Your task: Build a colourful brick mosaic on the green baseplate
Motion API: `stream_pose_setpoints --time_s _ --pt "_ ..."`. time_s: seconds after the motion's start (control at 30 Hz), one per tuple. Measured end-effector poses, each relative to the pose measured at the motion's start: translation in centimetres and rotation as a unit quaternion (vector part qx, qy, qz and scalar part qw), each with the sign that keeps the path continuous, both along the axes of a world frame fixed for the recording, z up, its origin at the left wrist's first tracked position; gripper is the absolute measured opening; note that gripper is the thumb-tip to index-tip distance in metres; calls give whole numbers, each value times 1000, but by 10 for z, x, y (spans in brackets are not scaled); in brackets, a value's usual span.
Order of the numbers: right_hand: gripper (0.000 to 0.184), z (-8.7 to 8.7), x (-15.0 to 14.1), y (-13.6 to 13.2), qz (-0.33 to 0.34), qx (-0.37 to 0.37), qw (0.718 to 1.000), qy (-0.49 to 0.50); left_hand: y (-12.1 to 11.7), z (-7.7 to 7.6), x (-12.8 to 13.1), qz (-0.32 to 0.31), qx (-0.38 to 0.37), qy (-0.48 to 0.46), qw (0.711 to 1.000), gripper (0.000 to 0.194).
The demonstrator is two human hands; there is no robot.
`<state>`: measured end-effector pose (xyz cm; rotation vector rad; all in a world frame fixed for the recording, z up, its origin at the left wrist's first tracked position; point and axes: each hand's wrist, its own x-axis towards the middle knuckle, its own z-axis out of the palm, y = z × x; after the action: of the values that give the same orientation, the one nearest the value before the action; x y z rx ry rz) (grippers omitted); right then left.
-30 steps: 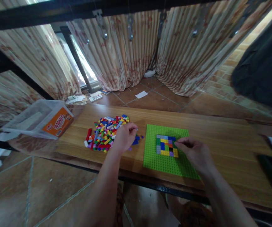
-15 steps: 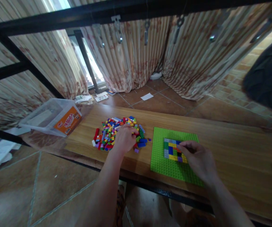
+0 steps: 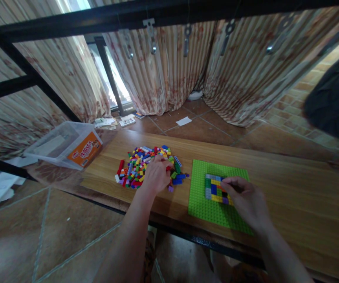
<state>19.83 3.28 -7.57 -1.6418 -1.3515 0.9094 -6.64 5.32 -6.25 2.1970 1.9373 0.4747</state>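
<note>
The left hand (image 3: 157,173) dipped to a heap of loose bricks (image 3: 138,167) as the right hand (image 3: 247,196) bent over a green baseplate (image 3: 198,192).

From my remote seat, I counted the build as partly done: a flat, multicolored brick patchwork (image 3: 214,189) sat on the baseplate, green studs showing around it, with plenty of bricks left loose on the wooden table (image 3: 293,184). The left fingers were half curled beside a red brick (image 3: 168,168), gripped or not I couldn't tell. The right thumb and fingertips nearly met over the patchwork's right side, anything between them hidden from me.
</note>
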Motion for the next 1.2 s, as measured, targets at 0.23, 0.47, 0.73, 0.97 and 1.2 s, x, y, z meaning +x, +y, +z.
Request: stream_pose_setpoints --time_s 0.23,0.47,0.73,0.97,1.2 --pt "19 -1 1 -1 11 -4 1000 -1 -1 -1 5 13 7 1 1000 26" --pt "22 -5 3 -1 23 9 1000 -11 0 1 7 21 3 -13 1000 18" --pt "21 2 -2 -2 24 47 999 11 4 6 1 -32 25 -238 970 12" --pt "20 9 -8 -6 45 95 991 83 -11 16 47 -43 -196 -606 769 21" --pt "14 13 -10 -12 103 141 979 103 -13 10 72 14 -296 -714 634 30"
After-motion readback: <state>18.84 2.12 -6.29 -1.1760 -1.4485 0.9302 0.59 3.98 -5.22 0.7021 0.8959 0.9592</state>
